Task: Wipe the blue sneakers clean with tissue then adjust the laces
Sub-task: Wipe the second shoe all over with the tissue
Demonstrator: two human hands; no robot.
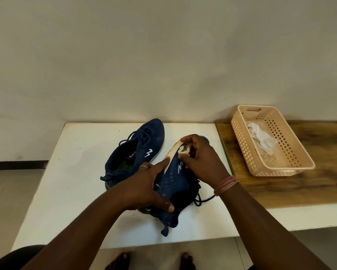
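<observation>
A person is sitting at a white table (pixel 70 191) and working on a pair of dark blue sneakers. The held sneaker (pixel 175 184) is lying tilted on its side near the middle of the table, its pale sole edge turned up and left, its toe pointing away toward the wall. Its upper is showing a woven, ribbed texture with a small white zigzag logo on the side, and its dark laces (pixel 200 199) are trailing loose onto the table at the right. The left hand (pixel 148 188) is gripping this shoe around the heel and midsection, index finger stretching along the sole edge, a ring showing on one finger. The right hand (pixel 200 158) is closing around a small wad of white tissue (pixel 183 151) and pressing it against the sneaker near the toe, where the upper is meeting the sole. A band of pinkish threads is circling that wrist.

The other sneaker (pixel 138 151) is resting upright just to the left and farther back, laced, its opening facing the camera and the same white logo showing on its side.

On the wooden surface (pixel 319 172) at the right, a peach perforated basket (pixel 241 141) is holding crumpled white tissues (pixel 261 137).
</observation>
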